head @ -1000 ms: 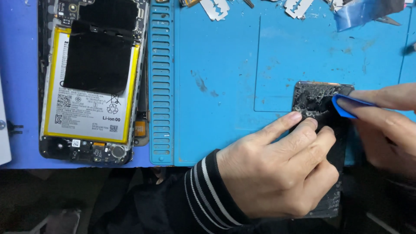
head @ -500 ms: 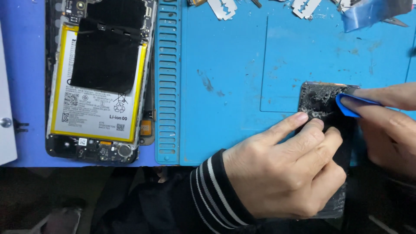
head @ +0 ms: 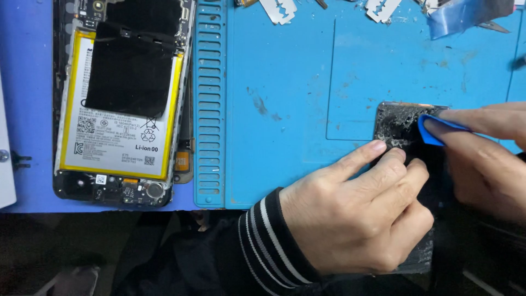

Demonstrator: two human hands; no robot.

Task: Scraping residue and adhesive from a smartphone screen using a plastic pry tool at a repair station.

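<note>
A dark phone panel (head: pixel 395 127) with grey glue residue lies at the right of the blue work mat (head: pixel 307 82), its lower end hanging over the mat's front edge. My left hand (head: pixel 361 211), in a striped black-and-white cuff, lies on the panel and pins it down, fingertips at the residue. My right hand (head: pixel 487 159) pinches a small blue plastic pick (head: pixel 438 130), whose tip touches the panel's upper part.
An opened phone body (head: pixel 123 98) with a yellow-edged battery and a black sheet lies at the left on the mat. The mat's slotted strip (head: pixel 210 109) runs between. Razor blades (head: pixel 278 10) and a blue film strip (head: pixel 466 15) lie along the far edge.
The view has shifted slightly, so the phone body and mat appear further right. Both hands stay on the panel; the pick stays at the same spot on it.
</note>
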